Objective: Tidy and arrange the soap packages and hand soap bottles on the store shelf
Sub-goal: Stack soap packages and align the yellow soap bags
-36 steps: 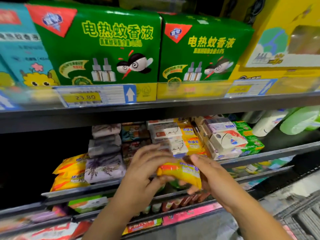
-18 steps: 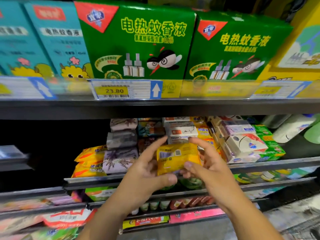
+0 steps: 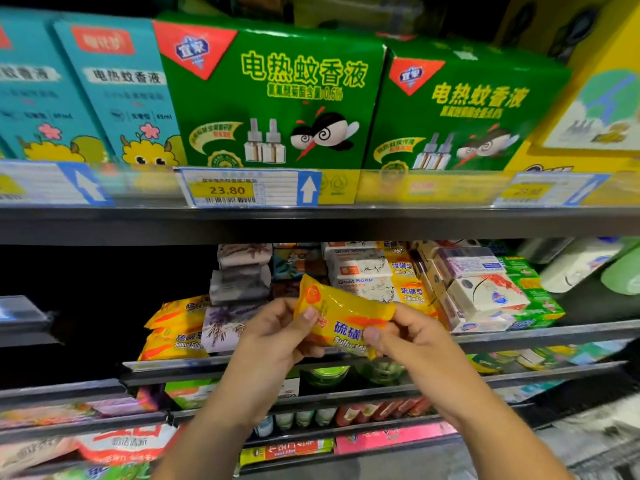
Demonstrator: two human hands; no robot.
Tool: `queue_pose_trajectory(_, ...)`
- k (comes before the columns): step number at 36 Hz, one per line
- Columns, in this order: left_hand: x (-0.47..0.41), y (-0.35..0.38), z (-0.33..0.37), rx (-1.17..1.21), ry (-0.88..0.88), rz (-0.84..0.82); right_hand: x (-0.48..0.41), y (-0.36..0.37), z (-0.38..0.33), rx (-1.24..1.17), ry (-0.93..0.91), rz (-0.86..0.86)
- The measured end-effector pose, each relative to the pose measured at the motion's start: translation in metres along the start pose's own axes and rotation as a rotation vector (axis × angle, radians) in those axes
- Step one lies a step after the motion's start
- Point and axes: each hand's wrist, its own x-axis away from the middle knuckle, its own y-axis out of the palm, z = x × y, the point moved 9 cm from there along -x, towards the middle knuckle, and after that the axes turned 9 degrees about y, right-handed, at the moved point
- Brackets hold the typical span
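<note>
both hands pinch one yellow sulfur soap packet, label out, in front of the middle shelf: the left hand at its left end, the right hand at its lower right corner. the step looks like re-homing this piece, and the next move likely calls for carrying it left onto the matching yellow stack (beside the lavender packs) and laying it flat. behind sit boxed soaps, pale bottles far right, and green boxes above.
</note>
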Motion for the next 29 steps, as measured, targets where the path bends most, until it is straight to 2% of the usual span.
queue_pose_trajectory(2,-0.001,0.006,0.002,0.046,0.014,0.009,0.001,0.005,0.003,-0.155,0.031,-0.041)
queue_pose_trajectory(4,-0.001,0.009,0.005,0.049,0.03,-0.015,0.0,0.001,0.001,-0.28,0.011,0.01)
queue_pose_trajectory(6,-0.001,0.014,0.006,0.046,0.034,-0.118,0.0,-0.007,-0.002,-0.32,-0.03,0.1)
queue_pose_trajectory(8,0.001,0.016,0.005,0.033,0.032,-0.243,-0.001,-0.012,-0.003,-0.387,-0.029,0.117)
queue_pose_trajectory(11,-0.002,0.013,0.005,-0.095,0.032,-0.297,-0.002,-0.009,-0.004,-0.597,0.047,-0.021)
queue_pose_trajectory(14,-0.008,0.008,0.012,-0.265,0.089,-0.223,-0.001,0.003,-0.008,-0.719,0.103,-0.212)
queue_pose_trajectory(16,-0.011,0.002,0.017,-0.31,0.097,-0.152,-0.002,0.007,-0.01,-0.611,0.085,-0.236)
queue_pose_trajectory(20,-0.01,-0.012,0.02,-0.411,0.122,-0.09,-0.005,0.016,-0.018,-0.292,0.013,-0.121)
queue_pose_trajectory(25,-0.005,-0.022,0.039,-0.5,0.184,-0.057,-0.007,0.018,-0.031,-0.084,-0.083,0.073)
queue_pose_trajectory(29,-0.001,-0.021,0.053,-0.411,0.211,-0.076,0.002,0.024,-0.045,-0.025,-0.142,0.092)
